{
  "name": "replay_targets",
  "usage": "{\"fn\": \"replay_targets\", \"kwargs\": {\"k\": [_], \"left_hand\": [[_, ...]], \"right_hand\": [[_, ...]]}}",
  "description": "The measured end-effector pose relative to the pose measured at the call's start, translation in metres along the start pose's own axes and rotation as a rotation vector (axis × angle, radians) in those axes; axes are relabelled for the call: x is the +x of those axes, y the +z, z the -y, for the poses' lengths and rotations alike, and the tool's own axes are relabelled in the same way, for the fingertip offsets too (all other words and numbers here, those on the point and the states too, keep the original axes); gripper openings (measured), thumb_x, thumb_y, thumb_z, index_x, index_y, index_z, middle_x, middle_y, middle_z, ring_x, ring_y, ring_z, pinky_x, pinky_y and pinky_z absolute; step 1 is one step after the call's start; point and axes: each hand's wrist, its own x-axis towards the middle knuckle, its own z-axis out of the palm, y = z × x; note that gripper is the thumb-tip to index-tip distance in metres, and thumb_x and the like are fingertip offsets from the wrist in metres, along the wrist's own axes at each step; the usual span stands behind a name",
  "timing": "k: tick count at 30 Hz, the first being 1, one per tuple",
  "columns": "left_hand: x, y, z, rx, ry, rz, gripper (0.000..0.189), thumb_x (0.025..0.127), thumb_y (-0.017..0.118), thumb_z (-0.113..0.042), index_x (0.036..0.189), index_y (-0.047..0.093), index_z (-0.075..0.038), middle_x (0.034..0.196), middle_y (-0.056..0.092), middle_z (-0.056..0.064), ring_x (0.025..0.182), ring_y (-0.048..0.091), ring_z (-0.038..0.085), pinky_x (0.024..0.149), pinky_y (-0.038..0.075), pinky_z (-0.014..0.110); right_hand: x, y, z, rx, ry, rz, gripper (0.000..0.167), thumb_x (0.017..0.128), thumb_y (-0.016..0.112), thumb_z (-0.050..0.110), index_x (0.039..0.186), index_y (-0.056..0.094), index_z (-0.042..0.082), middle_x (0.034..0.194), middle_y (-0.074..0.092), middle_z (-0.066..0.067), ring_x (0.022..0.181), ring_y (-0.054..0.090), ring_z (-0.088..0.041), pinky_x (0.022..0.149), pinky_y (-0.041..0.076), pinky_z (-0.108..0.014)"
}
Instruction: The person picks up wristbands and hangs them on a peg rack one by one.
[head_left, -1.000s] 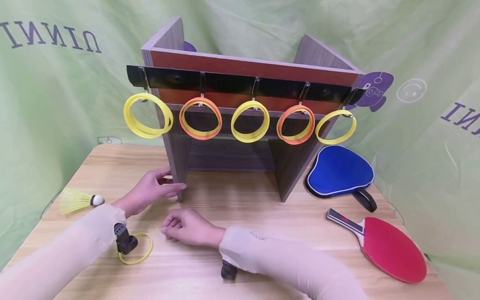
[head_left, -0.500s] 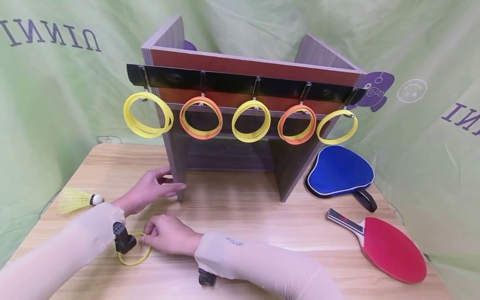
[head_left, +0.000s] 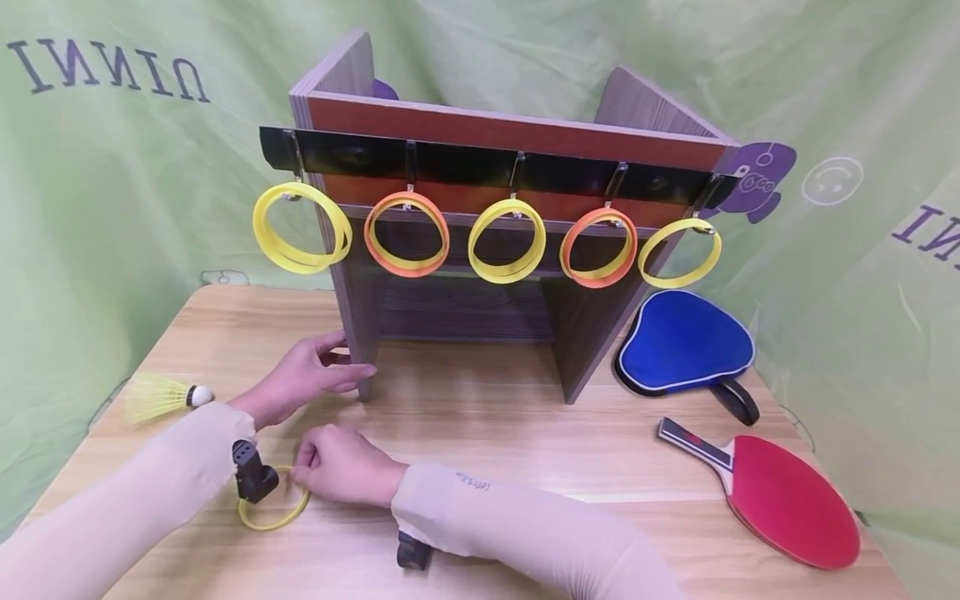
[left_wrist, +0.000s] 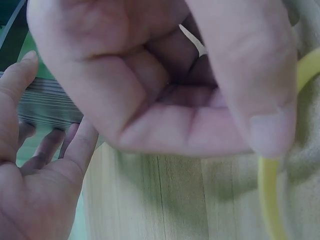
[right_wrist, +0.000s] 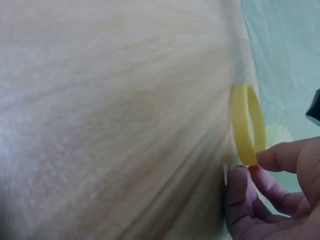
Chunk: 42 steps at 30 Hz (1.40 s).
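In the head view, my left hand [head_left: 311, 375] holds the lower left side panel of a wood-grain shelf unit [head_left: 351, 292], thumb and fingers on either side of its edge. The left wrist view shows the panel [left_wrist: 50, 102] passing between them. To its right, my right hand [head_left: 348, 467] pinches a thin yellow ring [head_left: 270, 527] at the table's front left. Thumb and fingertips grip the ring's rim, plain in the right wrist view, where the ring [right_wrist: 241, 125] stands out beyond the fingertips. The left wrist camera covers part of the ring in the head view.
Several yellow and orange rings hang from hooks on a black strip [head_left: 465, 171] across the unit. A yellow shuttlecock [head_left: 161, 397] lies left. On the right are a blue paddle case [head_left: 686, 342] and a red table tennis paddle [head_left: 791, 500]. Green cloth [head_left: 847, 75] surrounds the table.
My right hand has moved left across the table and taken hold of the yellow ring. The left hand stays on the panel. The head view has shifted slightly.
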Motion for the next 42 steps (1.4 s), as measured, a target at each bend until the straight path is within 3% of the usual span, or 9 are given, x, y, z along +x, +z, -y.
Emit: {"fn": "replay_targets", "kwargs": {"k": [4, 10, 16, 20, 29, 34, 38, 42], "left_hand": [[0.003, 0.001, -0.001, -0.005, 0.0, 0.008, 0.06, 0.094, 0.079, -0.016, 0.145, 0.055, 0.004, 0.137, 0.061, 0.03, 0.095, 0.073, 0.005, 0.088, 0.068, 0.036], [0.002, 0.001, 0.001, -0.012, -0.004, 0.006, 0.058, 0.094, 0.079, -0.015, 0.144, 0.055, 0.005, 0.131, 0.066, 0.023, 0.096, 0.073, 0.004, 0.087, 0.068, 0.035], [0.002, -0.001, 0.0, -0.006, -0.005, 0.007, 0.059, 0.094, 0.079, -0.017, 0.145, 0.055, 0.003, 0.133, 0.064, 0.025, 0.096, 0.073, 0.004, 0.087, 0.068, 0.035], [0.002, -0.002, 0.0, 0.005, 0.007, 0.009, 0.059, 0.095, 0.079, -0.016, 0.145, 0.055, 0.002, 0.135, 0.063, 0.026, 0.097, 0.072, 0.003, 0.088, 0.068, 0.035], [0.001, -0.002, -0.001, 0.0, 0.004, 0.015, 0.061, 0.095, 0.079, -0.017, 0.147, 0.054, 0.002, 0.135, 0.065, 0.024, 0.097, 0.072, 0.003, 0.088, 0.067, 0.033], [0.001, -0.002, -0.001, 0.008, -0.008, 0.023, 0.062, 0.095, 0.079, -0.018, 0.148, 0.054, 0.001, 0.137, 0.062, 0.026, 0.098, 0.072, 0.004, 0.089, 0.067, 0.034], [0.001, -0.004, 0.0, 0.008, -0.022, 0.027, 0.062, 0.095, 0.078, -0.018, 0.148, 0.053, 0.0, 0.139, 0.061, 0.028, 0.098, 0.072, 0.004, 0.09, 0.067, 0.035], [0.001, -0.004, -0.001, 0.002, -0.036, 0.028, 0.061, 0.095, 0.078, -0.018, 0.147, 0.053, 0.002, 0.14, 0.06, 0.029, 0.097, 0.072, 0.004, 0.091, 0.067, 0.035]], "right_hand": [[-0.001, -0.005, -0.005, 0.033, -0.003, 0.006, 0.01, 0.094, 0.071, 0.012, 0.084, 0.071, 0.015, 0.068, 0.058, 0.015, 0.064, 0.049, 0.009, 0.062, 0.042, -0.001], [-0.002, -0.012, -0.012, 0.133, 0.008, 0.028, 0.007, 0.094, 0.071, 0.009, 0.088, 0.07, 0.011, 0.066, 0.059, 0.013, 0.053, 0.05, 0.008, 0.062, 0.044, -0.002], [-0.007, -0.016, -0.019, 0.437, 0.098, 0.094, 0.011, 0.094, 0.072, 0.001, 0.087, 0.066, 0.006, 0.066, 0.065, 0.004, 0.053, 0.059, 0.002, 0.055, 0.057, -0.012], [-0.011, -0.019, -0.025, 0.619, 0.149, 0.132, 0.008, 0.094, 0.073, -0.001, 0.092, 0.065, 0.0, 0.071, 0.07, -0.005, 0.056, 0.063, -0.004, 0.058, 0.062, -0.019], [-0.03, -0.032, -0.039, 0.749, 0.222, 0.136, 0.006, 0.094, 0.072, -0.005, 0.099, 0.07, -0.007, 0.081, 0.075, -0.017, 0.073, 0.077, -0.028, 0.067, 0.067, -0.025], [-0.046, -0.049, -0.049, 0.844, 0.266, 0.146, 0.012, 0.094, 0.071, -0.005, 0.105, 0.068, -0.009, 0.081, 0.071, -0.011, 0.07, 0.071, -0.014, 0.073, 0.068, -0.028], [-0.059, -0.065, -0.059, 0.887, 0.269, 0.157, 0.018, 0.096, 0.07, -0.004, 0.112, 0.065, -0.012, 0.097, 0.075, -0.027, 0.072, 0.071, -0.01, 0.08, 0.068, -0.03], [-0.075, -0.086, -0.069, 0.906, 0.26, 0.142, 0.024, 0.097, 0.068, -0.003, 0.117, 0.06, -0.015, 0.111, 0.073, -0.035, 0.078, 0.074, -0.012, 0.088, 0.068, -0.036]]}}
